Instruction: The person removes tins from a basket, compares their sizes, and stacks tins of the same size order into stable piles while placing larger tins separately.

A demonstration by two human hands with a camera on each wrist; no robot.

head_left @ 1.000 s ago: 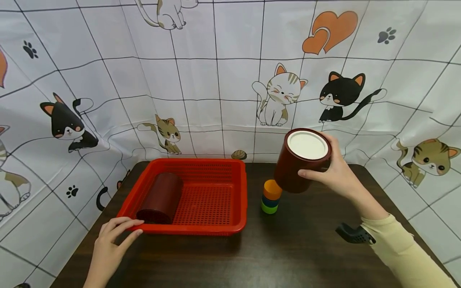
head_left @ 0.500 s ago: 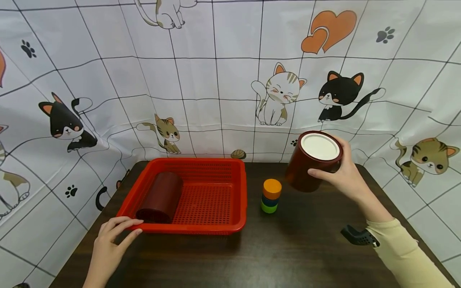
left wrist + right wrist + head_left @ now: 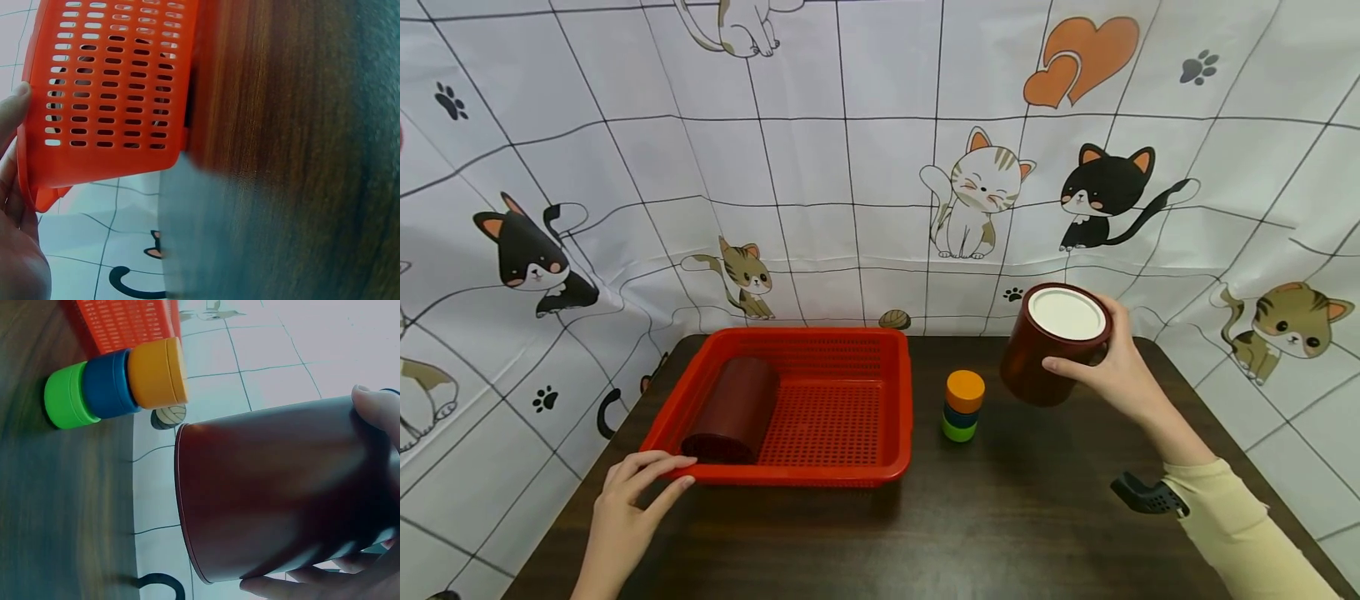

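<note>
In the head view my right hand (image 3: 1108, 367) grips a dark red canister (image 3: 1037, 367) near its upper, white end. The canister is tilted and hangs above the right side of the table; its wall fills much of the right wrist view. My left hand (image 3: 632, 500) pinches the front left rim of a red plastic basket (image 3: 820, 477), with the thumb below the fingers. A second dark red cylinder (image 3: 737, 408) lies on its side along the basket's left wall. Between basket and canister stands a stack of small round containers, orange (image 3: 964, 392), blue (image 3: 961, 418) and green (image 3: 958, 432).
The dark brown wooden table (image 3: 925, 542) carries everything. Behind it and at both sides hangs a white curtain (image 3: 880, 167) printed with grid lines and cartoon cats. A black strap piece (image 3: 1150, 493) sits at the right wrist, by the pale yellow sleeve (image 3: 1240, 525).
My right hand has moved the canister rightwards, away from the container stack, and slightly down in the last half second. My left hand stays at the basket's rim.
</note>
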